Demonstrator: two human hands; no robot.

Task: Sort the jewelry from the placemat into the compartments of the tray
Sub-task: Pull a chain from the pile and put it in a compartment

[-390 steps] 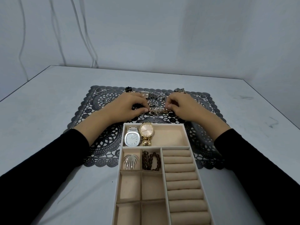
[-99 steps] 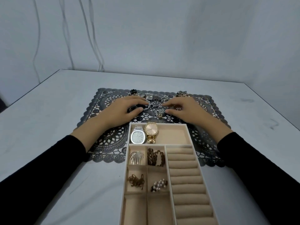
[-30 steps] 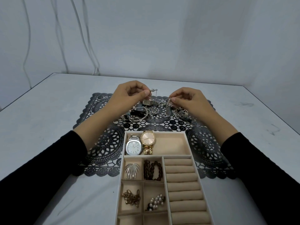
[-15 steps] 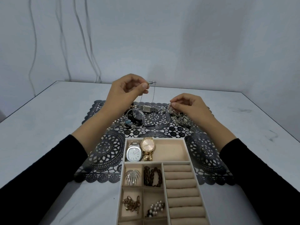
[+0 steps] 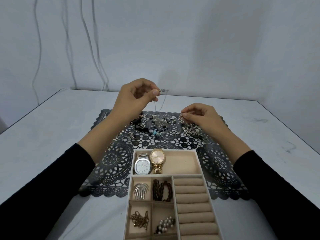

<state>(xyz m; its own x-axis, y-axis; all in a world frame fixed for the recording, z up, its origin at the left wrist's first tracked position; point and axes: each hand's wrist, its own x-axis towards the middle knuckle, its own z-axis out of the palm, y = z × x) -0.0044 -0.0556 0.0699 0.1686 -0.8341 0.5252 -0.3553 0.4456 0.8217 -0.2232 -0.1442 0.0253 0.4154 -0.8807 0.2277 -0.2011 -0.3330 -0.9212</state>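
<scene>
Above the placemat (image 5: 114, 163), left hand (image 5: 136, 96) pinches a thin chain (image 5: 162, 101)

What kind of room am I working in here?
Likely a bare recording setup, not a lived-in room: plain white table against a blank wall, loose cables hanging down it, and a sorting tray on a placemat.

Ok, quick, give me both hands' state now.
Left hand: pinches a thin chain by its end, above the placemat.
Right hand: pinches a silver piece at the jewelry pile.
</scene>
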